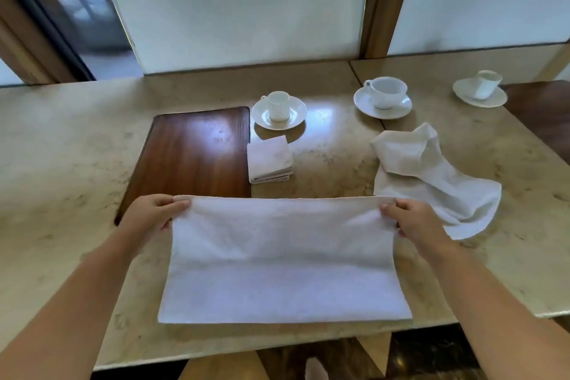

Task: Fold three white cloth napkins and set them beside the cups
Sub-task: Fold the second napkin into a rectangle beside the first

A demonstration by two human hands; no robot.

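Left hand [154,213], right hand [415,220], arms outstretched, pinching napkin [283,256] corners

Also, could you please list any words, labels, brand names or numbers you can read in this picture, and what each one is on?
None: no readable text appears on the cups, saucers, napkins, wooden board or frosted window panel.

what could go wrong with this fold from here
The left hand and right hand pinch only the far corners of the napkin, so a slipped corner could skew the fold. The napkin's near edge lies close to the table edge and might slide off. The crumpled napkin beside the right hand could get dragged.
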